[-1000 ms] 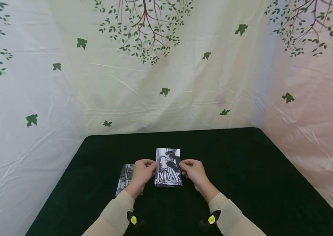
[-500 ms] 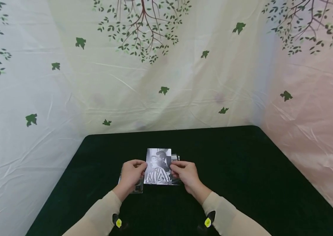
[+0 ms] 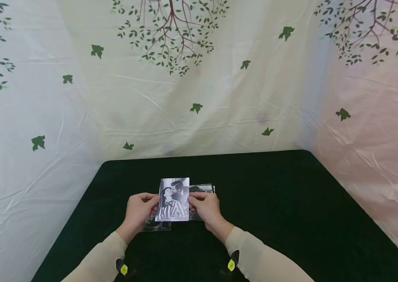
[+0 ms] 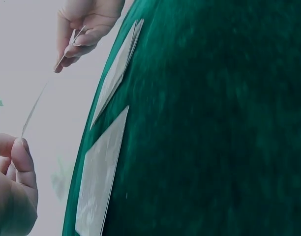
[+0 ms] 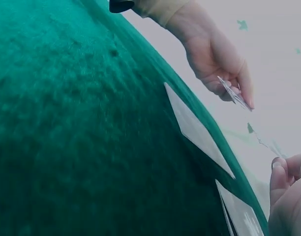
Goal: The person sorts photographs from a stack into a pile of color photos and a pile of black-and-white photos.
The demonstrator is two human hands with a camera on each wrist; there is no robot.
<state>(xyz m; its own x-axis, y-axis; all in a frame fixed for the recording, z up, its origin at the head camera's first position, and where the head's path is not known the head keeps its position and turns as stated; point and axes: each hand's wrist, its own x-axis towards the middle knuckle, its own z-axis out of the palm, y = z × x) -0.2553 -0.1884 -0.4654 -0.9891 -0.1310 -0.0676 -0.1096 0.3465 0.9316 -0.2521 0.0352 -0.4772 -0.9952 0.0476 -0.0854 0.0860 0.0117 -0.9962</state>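
Observation:
A black-and-white photo print (image 3: 173, 200) of two people is held upright-ish between my hands, raised above the table. My left hand (image 3: 139, 213) pinches its left edge between thumb and fingers. At the opposite edge, my right hand (image 3: 208, 210) pinches it the same way. Another print (image 3: 157, 226) lies on the cloth, partly hidden behind the held one and my left hand; the left wrist view shows this flat print (image 4: 100, 179) more fully. Behind my right hand is a small stack of prints (image 3: 202, 188), its layered edges visible as a stack (image 5: 240, 210) in the right wrist view.
A dark green cloth (image 3: 272, 219) covers the table, which has rounded far corners. Pale fabric walls (image 3: 220, 90) printed with leaves and branches stand behind the table and on both sides.
Both hands have moved left with the top print, lifting it off the stack and over toward the lone print. More of the stack beneath has come into sight.

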